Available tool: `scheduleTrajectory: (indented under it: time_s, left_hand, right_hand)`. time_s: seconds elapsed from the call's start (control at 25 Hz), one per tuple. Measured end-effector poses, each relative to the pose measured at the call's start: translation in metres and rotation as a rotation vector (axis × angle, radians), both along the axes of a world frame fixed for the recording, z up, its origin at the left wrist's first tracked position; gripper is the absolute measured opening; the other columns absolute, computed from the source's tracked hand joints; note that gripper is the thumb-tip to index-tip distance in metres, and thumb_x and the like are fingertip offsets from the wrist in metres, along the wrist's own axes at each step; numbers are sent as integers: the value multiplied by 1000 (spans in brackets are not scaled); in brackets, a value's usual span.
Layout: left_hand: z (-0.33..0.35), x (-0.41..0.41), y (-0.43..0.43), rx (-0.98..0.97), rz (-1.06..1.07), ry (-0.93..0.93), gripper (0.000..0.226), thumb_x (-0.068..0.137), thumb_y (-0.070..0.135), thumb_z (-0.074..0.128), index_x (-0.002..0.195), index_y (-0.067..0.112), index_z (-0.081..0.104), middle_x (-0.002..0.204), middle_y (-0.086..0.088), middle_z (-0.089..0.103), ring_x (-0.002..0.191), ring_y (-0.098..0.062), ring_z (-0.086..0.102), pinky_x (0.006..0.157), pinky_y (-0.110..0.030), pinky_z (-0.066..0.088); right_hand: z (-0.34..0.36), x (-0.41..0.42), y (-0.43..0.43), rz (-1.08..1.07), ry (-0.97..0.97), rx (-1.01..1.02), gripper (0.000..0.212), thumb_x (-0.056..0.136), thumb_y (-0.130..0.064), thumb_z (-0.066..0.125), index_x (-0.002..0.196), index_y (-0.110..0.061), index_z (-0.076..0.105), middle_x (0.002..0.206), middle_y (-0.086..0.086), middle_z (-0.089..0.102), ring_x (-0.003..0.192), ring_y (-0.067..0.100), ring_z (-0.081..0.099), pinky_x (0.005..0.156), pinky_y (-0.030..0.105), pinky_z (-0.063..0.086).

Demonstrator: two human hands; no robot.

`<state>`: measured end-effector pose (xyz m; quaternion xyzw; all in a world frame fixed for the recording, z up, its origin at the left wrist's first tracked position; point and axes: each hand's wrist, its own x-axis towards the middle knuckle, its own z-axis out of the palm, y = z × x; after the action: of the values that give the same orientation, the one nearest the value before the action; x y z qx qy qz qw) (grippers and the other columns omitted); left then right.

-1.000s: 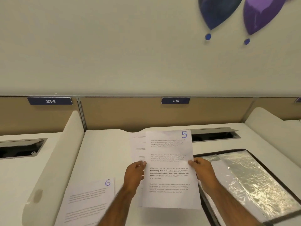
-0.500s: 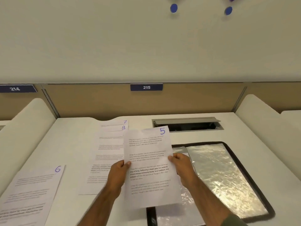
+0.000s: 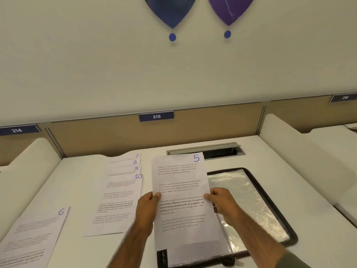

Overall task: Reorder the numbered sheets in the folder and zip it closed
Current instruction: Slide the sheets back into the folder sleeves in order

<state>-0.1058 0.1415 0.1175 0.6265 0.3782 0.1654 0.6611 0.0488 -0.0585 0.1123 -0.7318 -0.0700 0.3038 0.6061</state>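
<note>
White sheet marked 5 (image 3: 181, 190) was pinched at its side edges by left hand (image 3: 146, 207) and right hand (image 3: 222, 202), each grip closed thumb-over, above the open folder (image 3: 251, 200). Sheets 7–10 (image 3: 119, 200) lay fanned leftward; sheet 6 (image 3: 38, 229) was cropped; small print blurred.

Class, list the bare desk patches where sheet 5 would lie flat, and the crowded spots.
Free: desk behind sheet 6, left of the 7-10 stack; the strip between folder and right divider. Crowded: the middle, where left hand and right hand hold sheet 5 over the folder.

Head cam; fwd-down; prob. near desk (image 3: 81, 190)
</note>
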Motion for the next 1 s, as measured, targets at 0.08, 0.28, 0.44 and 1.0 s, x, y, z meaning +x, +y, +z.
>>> scheduleTrajectory:
  time_s: [0.08, 0.28, 0.44, 1.0]
  left_hand:
    - [-4, 0, -17, 7, 2, 12, 19, 103, 20, 55, 103, 11, 72, 91, -4, 79, 81, -25, 76, 77, -45, 62]
    - [-10, 3, -49, 41, 40, 23, 18, 102, 21, 58, 97, 11, 72, 88, -3, 78, 79, -26, 76, 79, -51, 62]
    - [-3, 34, -66, 41, 91, 20, 17, 102, 18, 57, 97, 10, 72, 89, -3, 78, 79, -22, 75, 67, -36, 61]
    - [-26, 193, -122, 63, 165, 76, 22, 103, 20, 54, 97, 8, 71, 92, -3, 77, 87, -26, 74, 76, -42, 61]
  right_hand:
    - [5, -2, -19, 18, -29, -26, 9, 94, -6, 66, 96, 3, 67, 92, 10, 78, 84, 27, 76, 77, 44, 63]
    - [10, 4, -52, 62, -81, -65, 6, 93, -5, 66, 89, -2, 68, 90, 8, 78, 82, 25, 76, 71, 40, 62]
    - [15, 44, -62, 91, -97, -42, 7, 93, -4, 66, 86, -3, 67, 89, 9, 78, 81, 26, 76, 71, 40, 62]
    - [-9, 220, -108, 121, -68, -63, 5, 91, -2, 68, 91, 2, 64, 95, 16, 76, 87, 34, 75, 82, 57, 60]
